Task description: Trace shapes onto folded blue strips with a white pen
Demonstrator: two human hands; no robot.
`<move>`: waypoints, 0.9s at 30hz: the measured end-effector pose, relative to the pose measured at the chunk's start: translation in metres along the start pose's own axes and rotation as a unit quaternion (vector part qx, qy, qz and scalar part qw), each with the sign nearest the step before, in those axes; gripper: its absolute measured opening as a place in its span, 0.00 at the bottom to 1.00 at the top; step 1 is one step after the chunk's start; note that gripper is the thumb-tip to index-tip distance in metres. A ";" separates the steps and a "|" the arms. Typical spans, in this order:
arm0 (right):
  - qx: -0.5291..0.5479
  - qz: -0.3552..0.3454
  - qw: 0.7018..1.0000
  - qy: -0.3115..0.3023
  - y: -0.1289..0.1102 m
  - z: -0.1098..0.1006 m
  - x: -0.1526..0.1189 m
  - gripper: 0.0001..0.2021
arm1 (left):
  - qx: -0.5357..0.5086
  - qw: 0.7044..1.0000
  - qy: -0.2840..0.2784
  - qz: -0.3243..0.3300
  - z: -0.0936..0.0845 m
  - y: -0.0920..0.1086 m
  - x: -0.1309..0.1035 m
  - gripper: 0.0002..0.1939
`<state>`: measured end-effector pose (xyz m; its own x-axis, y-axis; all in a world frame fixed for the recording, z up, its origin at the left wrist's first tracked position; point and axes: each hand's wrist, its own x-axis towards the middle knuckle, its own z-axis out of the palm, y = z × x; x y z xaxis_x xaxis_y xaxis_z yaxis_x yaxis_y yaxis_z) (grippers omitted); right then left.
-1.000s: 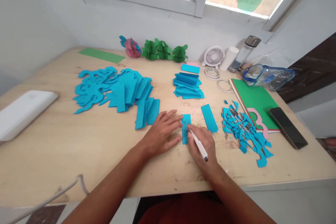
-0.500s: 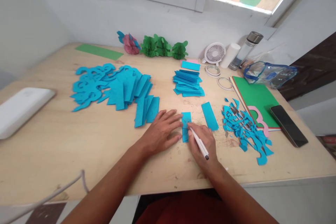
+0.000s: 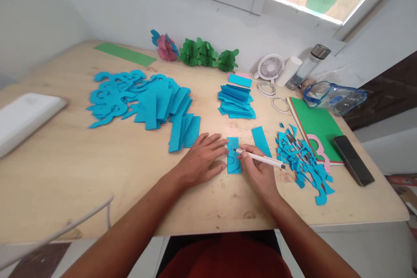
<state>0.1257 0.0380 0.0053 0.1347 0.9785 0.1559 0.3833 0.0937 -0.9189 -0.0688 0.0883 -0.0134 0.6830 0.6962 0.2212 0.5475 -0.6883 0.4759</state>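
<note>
A blue paper strip (image 3: 233,166) lies upright on the table before me, with a curved pen line drawn on it. My left hand (image 3: 206,158) rests flat with fingers spread, its fingertips at the strip's left edge. In my right hand (image 3: 260,173) is a white pen (image 3: 263,158), its tip on or just above the strip's upper right part. Another blue strip (image 3: 260,141) lies just beyond the right hand, partly covered by it. Folded blue strips (image 3: 184,132) sit close past my left fingers.
Cut blue shapes (image 3: 114,97) pile up at left, a stack of blue strips (image 3: 236,102) behind. Blue scraps (image 3: 302,156), a phone (image 3: 353,160) and green paper (image 3: 317,124) are at right. A small fan (image 3: 270,67) and green paper figures (image 3: 206,53) line the wall.
The pen has swung from pointing back toward me to lying nearly sideways, and my right hand has shifted slightly right. A curved line now shows on the strip. The left hand stays put.
</note>
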 end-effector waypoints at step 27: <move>-0.076 -0.036 0.996 -0.034 0.004 0.016 0.018 0.09 | -0.018 1.000 0.008 -0.006 -0.001 0.000 0.000 0.19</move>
<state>0.1153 0.0590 -0.0016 0.0404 0.9809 0.1901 0.5249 0.1410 -0.8394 -0.0692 0.0885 -0.0125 0.6680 0.7082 0.2285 0.5380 -0.6718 0.5092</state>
